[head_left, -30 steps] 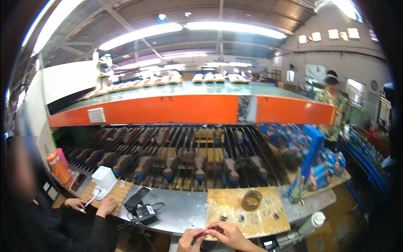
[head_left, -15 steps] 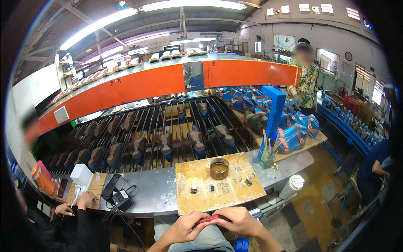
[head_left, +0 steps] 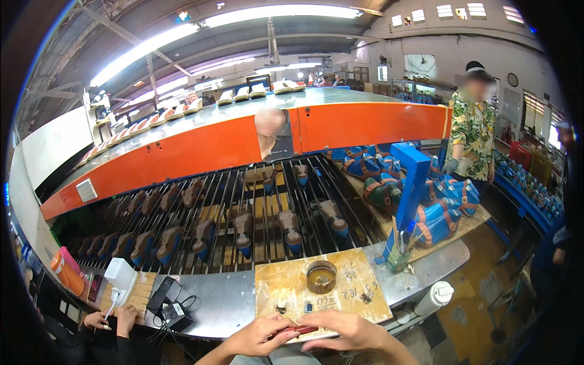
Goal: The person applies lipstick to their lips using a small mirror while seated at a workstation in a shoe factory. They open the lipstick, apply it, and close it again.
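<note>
Low at the front edge of the bench, both my hands meet on a dark red, narrow piece (head_left: 297,332); its kind I cannot make out. My left hand (head_left: 263,334) is closed around its left end. Across from it, my right hand (head_left: 344,330) grips the other side, fingers over the top and thumb below, where a pale flat edge shows under the red. Just beyond them lies a stained yellow board (head_left: 274,292). It carries a round brown tin (head_left: 321,277), a small dark blue block (head_left: 309,307) and other small scraps.
Behind the board, shoes lie on a rack of dark rails (head_left: 207,237) beneath an orange beam (head_left: 201,137). A blue post (head_left: 395,201), brush pot (head_left: 398,258) and blue shoes (head_left: 438,222) stand right. A white bottle (head_left: 435,298), black adapters (head_left: 173,310) and co-workers are nearby.
My hands have turned the red piece, so a pale edge now shows beneath it. They sit slightly lower, closer to the board. The view has shifted, and the person at right stands more upright.
</note>
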Demonstrator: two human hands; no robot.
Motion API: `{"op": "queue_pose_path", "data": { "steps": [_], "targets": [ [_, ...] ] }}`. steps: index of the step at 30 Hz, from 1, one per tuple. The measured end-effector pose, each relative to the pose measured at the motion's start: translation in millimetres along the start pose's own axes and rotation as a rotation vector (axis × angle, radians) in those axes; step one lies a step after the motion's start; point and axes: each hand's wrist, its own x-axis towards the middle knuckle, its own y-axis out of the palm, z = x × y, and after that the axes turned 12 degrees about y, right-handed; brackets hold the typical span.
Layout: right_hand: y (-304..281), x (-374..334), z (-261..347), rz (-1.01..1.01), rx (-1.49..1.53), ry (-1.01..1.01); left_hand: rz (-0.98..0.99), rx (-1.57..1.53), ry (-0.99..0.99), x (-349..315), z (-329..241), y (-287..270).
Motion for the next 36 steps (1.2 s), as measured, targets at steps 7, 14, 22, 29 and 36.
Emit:
{"op": "queue_pose_path", "data": {
  "steps": [7, 14, 22, 29, 36],
  "targets": [
    [-54.1, 68.7, -40.6, 0.057, -0.063, -0.088, 0.07, -0.111, 0.091, 80.9, 30.4, -54.9],
    [-88.5, 118.5, -83.5, -0.074, -0.191, 0.041, 0.126, -0.076, 0.067, 148.1, 69.7, -100.5],
    [-101.0, 156.0, -117.6, -0.048, -0.137, -0.266, -0.077, -0.4, -0.034, 148.6, 103.2, -124.9],
    [-90.4, 172.9, -139.0, -0.035, 0.224, -0.237, -0.42, -0.301, 0.048, 127.3, 110.6, -133.0],
    [-27.4, 153.6, -137.2, 0.166, 1.451, 0.191, -0.744, -0.15, 0.583, 104.5, 94.9, -137.2]
  ]
}}
